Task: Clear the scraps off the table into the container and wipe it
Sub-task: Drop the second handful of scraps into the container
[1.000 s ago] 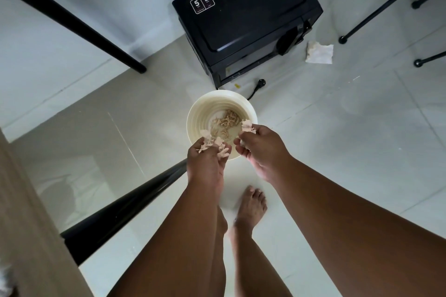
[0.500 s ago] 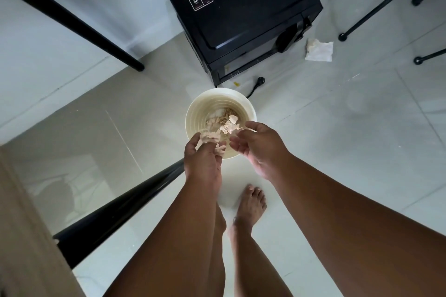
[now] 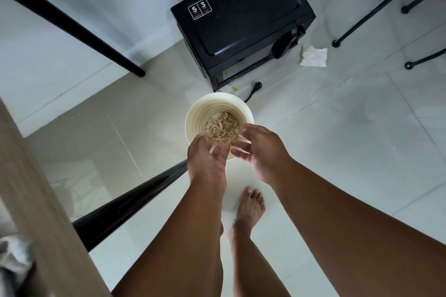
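A cream round container point(image 3: 200, 108) stands on the tiled floor below me, with a pile of pale brown scraps point(image 3: 220, 126) at its bottom. My left hand point(image 3: 208, 160) hovers over the container's near rim, fingers spread and holding nothing. My right hand point(image 3: 259, 149) is beside it over the right rim, fingers also stretched out and empty. The wooden table edge point(image 3: 36, 200) runs along the left of the view.
A black microwave point(image 3: 241, 19) sits on the floor behind the container, its plug point(image 3: 258, 85) lying loose. A crumpled white tissue point(image 3: 313, 55) lies to its right. Black table and chair legs point(image 3: 72, 24) cross the view. My bare foot point(image 3: 249, 205) stands near the container.
Both hands have let their scraps fall into the container and their fingers have spread open.
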`<state>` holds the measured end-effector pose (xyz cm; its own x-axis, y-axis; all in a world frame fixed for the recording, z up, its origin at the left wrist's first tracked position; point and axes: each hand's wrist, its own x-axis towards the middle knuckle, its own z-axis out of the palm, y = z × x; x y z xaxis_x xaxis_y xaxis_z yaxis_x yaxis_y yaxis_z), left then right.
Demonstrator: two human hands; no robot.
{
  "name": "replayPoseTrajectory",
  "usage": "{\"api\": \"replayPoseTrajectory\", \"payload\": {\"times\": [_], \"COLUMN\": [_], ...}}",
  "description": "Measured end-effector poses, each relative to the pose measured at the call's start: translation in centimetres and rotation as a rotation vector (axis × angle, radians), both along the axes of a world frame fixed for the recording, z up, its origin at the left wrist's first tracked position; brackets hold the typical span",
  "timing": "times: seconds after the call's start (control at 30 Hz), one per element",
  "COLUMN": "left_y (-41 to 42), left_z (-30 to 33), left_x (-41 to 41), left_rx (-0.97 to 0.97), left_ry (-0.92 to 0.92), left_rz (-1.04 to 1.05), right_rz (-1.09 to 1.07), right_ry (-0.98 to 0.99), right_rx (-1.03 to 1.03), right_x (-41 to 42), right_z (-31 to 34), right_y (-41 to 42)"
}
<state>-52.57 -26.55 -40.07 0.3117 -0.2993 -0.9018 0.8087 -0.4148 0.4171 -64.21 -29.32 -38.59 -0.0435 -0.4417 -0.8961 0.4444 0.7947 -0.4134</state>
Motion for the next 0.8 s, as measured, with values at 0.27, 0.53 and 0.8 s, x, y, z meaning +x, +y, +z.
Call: {"api": "replayPoseTrajectory", "payload": {"times": [0.27, 0.53, 0.8], "left_y": [0.9, 0.8, 2.6], "left_z": [4.5, 15.5, 28.1], "left_x": [-1.2, -1.3, -0.6], "left_rx": [-0.022, -0.067, -0.204], "left_ry": [-0.019, -0.086, -0.183], "left_rz": [-0.103, -0.278, -0.547], "right_rz": [-0.026, 0.044, 0.161], "right_ry": [0.018, 0.047, 0.111], "right_rx": [-0.032, -0.075, -0.179], "right_x": [-1.6, -1.7, -0.8], "right_z": [4.6, 14.7, 25.7], "right_y": [1.6, 3.2, 3.2]}}
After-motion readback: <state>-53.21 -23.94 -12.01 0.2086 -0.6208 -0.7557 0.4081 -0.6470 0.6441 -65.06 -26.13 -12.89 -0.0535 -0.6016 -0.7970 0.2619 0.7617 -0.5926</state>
